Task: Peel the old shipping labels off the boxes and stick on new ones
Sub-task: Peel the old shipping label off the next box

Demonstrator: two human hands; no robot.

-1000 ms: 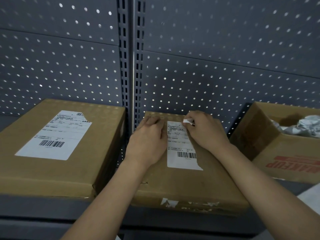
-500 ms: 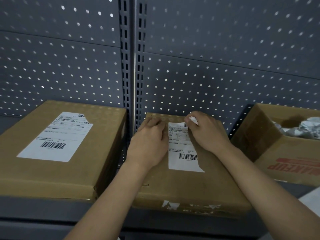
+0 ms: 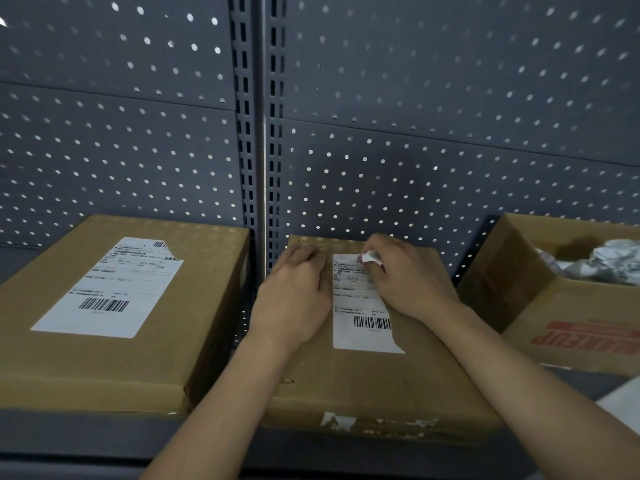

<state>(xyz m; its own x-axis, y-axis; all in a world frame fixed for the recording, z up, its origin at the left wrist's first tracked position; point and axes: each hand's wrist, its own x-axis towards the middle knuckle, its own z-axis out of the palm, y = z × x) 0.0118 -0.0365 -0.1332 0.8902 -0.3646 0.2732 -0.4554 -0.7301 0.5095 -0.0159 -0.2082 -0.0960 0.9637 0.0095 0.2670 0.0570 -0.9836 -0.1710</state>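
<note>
- Head view: looking down on a dark grey shelf [image 3: 86,434], backed by a perforated panel [image 3: 433,133] dotted with round holes and split by a slotted upright [image 3: 244,133].
- Pressing flat on the lid of the middle box [image 3: 381,386], a plain brown cardboard carton, with the left hand [image 3: 294,299], fingers straight and close together, just left of the old label [image 3: 360,306].
- Pinching the curled top right corner of that white rectangular label between thumb and fingers of the right hand [image 3: 408,282].
- Lifted off the cardboard at that corner only, stuck flat elsewhere, printed with a barcode near the lower end, torn ragged at the bottom right.
- Scarred with scraps of torn white paper along the front face of the same box.
- To the left, just beside: a larger flat carton [image 3: 194,323] of smooth brown card, bearing a wider white label [image 3: 114,289] with barcode and a nicked top right corner.
- To the right: an open carton [image 3: 571,323] with red lettering on its side, holding crumpled silvery paper [image 3: 602,265].
</note>
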